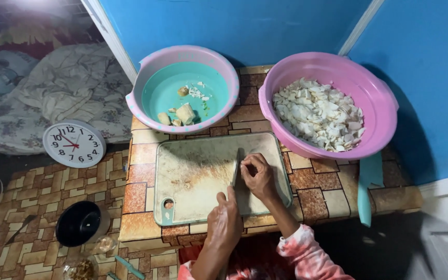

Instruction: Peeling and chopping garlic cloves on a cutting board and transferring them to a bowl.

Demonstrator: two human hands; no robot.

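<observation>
**Cutting on the board**

Looking down, I see my left hand (224,220) with its grip closed around the knife (235,168) handle, blade resting on the cutting board (193,171). My right hand (257,176) touches the blade, fingers curled; what they pinch I cannot tell. On the counter (322,192) behind sit a teal basin (146,78) and a pink basin (374,93) of white pieces (317,114).

No packages, labels, signs or screens here — none at all.
</observation>
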